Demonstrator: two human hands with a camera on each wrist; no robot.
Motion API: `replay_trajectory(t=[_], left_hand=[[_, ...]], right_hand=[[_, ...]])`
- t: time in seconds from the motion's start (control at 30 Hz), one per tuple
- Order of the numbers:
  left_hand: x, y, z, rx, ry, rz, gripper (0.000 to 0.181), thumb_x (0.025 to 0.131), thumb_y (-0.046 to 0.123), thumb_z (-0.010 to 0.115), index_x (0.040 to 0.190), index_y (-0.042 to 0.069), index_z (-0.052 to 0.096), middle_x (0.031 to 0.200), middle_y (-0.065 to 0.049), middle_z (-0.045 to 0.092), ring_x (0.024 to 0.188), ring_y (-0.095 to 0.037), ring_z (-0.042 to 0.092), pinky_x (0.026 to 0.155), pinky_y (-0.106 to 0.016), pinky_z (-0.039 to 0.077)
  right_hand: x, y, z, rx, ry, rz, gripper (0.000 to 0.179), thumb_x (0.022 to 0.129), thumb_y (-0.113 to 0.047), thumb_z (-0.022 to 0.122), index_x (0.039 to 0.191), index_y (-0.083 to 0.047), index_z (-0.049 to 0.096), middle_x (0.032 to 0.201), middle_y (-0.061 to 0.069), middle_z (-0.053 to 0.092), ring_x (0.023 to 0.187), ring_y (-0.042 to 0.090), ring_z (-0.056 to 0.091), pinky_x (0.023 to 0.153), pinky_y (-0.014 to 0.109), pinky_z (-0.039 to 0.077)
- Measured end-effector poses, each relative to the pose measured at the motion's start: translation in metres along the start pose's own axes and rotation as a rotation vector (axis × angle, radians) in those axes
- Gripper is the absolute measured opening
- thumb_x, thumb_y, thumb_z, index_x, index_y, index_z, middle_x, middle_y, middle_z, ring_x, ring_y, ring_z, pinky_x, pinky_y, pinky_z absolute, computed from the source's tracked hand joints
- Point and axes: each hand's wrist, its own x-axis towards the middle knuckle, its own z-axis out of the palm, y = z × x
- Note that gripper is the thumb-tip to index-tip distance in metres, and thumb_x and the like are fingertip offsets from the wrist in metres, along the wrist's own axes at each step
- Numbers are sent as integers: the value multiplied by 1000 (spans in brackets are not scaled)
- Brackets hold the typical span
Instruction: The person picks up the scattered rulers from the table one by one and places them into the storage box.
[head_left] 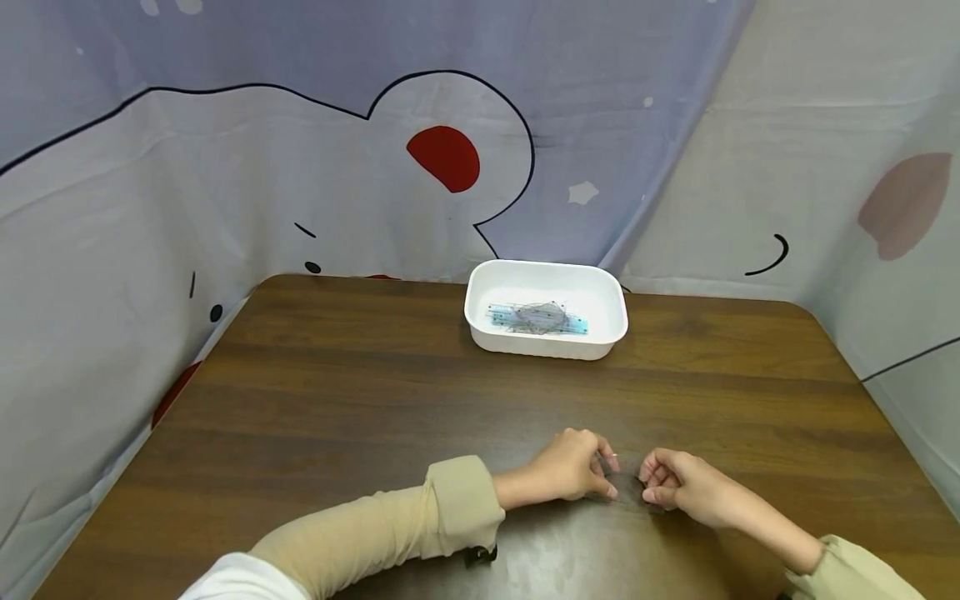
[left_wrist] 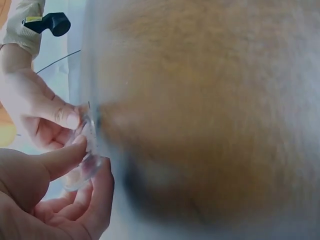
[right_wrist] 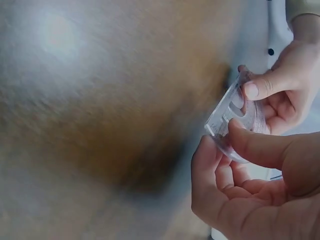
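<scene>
A clear plastic protractor [right_wrist: 228, 111] with a curved edge and a cut-out is held between both hands, low over the brown wooden table [head_left: 360, 392]. My left hand [head_left: 568, 467] pinches one end of it between thumb and fingers. At the other end my right hand [head_left: 693, 489] grips it, thumb on the face and fingers bent behind. In the head view the protractor is nearly see-through against the wood. The right wrist view shows its markings and straight edge best.
Toward the back edge of the table stands a white plastic tray [head_left: 547, 346]. Inside lie a blue-tinted ruler [head_left: 576, 325] and clear drawing pieces [head_left: 542, 317], overlapping. A printed curtain [head_left: 315, 183] hangs behind the table and along its sides.
</scene>
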Motion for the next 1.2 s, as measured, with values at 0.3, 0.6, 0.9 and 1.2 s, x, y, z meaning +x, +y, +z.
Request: replay_trajectory(t=[0.3, 0.6, 0.9, 1.2], left_hand=[[8, -5, -33, -158, 186, 28, 28, 74, 18, 83, 98, 8, 73, 73, -2, 74, 48, 5, 53, 54, -10, 43], [17, -14, -62, -232, 417, 117, 36, 78, 15, 79, 111, 9, 67, 80, -5, 74, 64, -4, 66, 59, -12, 46], [38, -30, -93, -180, 606, 130, 38, 80, 14, 77, 116, 11, 68, 85, -8, 72, 66, -17, 66, 57, -13, 44], [70, -50, -131, -106, 709, -45, 34, 77, 19, 81, 110, 12, 73, 94, -6, 74, 72, -16, 69, 65, -22, 48]], right_hand=[[13, -18, -21, -5, 150, -103, 21, 90, -8, 64, 102, 7, 55, 89, 9, 62, 73, 1, 58, 63, 24, 53], [40, -48, -50, -84, 308, -119, 21, 90, -8, 65, 104, 6, 59, 91, 12, 64, 73, 6, 60, 62, 24, 52], [90, -65, -75, -31, 342, -118, 26, 90, -4, 63, 108, 13, 57, 93, 17, 62, 73, 2, 58, 64, 21, 54], [142, -83, -100, 50, 361, -24, 35, 90, -7, 64, 117, 12, 52, 86, 4, 59, 65, 1, 54, 59, 15, 49]])
